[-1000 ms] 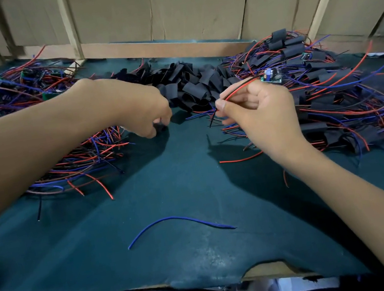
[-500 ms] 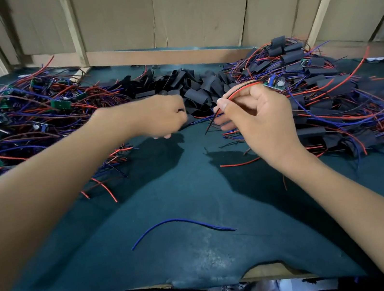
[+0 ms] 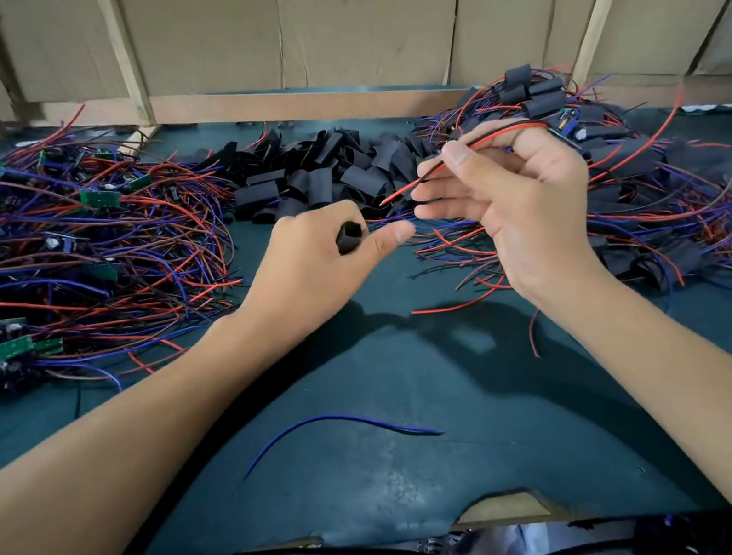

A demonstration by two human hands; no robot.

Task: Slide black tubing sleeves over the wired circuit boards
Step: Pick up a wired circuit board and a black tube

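My left hand (image 3: 318, 261) grips a short black tubing sleeve (image 3: 348, 236), its open end showing between thumb and fingers. My right hand (image 3: 521, 203) pinches the red and black wires (image 3: 468, 148) of a small circuit board (image 3: 568, 122), which pokes out behind its fingers. The wire tips point left toward the sleeve, a short gap apart. A heap of loose black sleeves (image 3: 322, 173) lies just beyond both hands.
A tangle of bare wired boards (image 3: 61, 260) covers the left of the dark green table (image 3: 378, 420). Sleeved boards with wires (image 3: 658, 180) pile up on the right. One loose blue wire (image 3: 336, 427) lies near the front edge. Cardboard walls stand behind.
My left hand has drawn back from the sleeve heap toward me with one sleeve in it. My right hand has lifted slightly, still holding the wires.
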